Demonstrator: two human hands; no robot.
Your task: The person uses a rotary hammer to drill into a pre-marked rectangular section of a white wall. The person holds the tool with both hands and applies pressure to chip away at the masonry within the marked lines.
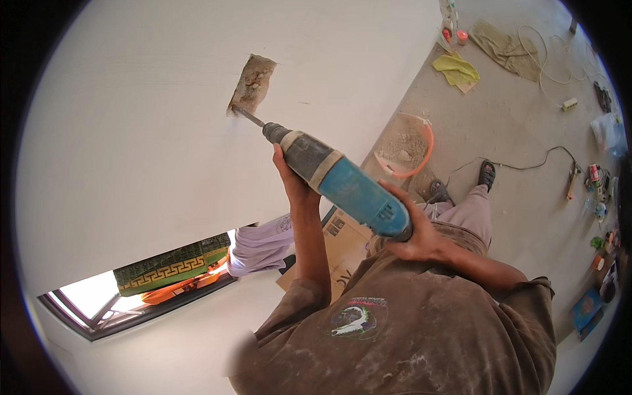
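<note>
A blue and black rotary hammer (359, 191) slants up and left across my body. My left hand (295, 181) supports its dark front section from below, fingers curled against the housing. My right hand (416, 230) is closed around the rear end, where the grip is mostly hidden. The steel chisel bit (249, 117) meets the lower corner of a rough rectangular recess (255, 79) in the white wall (151, 118). Brown, crumbly masonry shows inside the recess.
An orange-rimmed bucket (431, 148) with rubble stands by the wall, near my feet. A black cord (526, 166) crosses the floor. Cardboard (342, 247) lies below my left arm; cloths hang at a window (99, 322). A yellow cloth (455, 69) and a power strip (569, 104) lie farther off.
</note>
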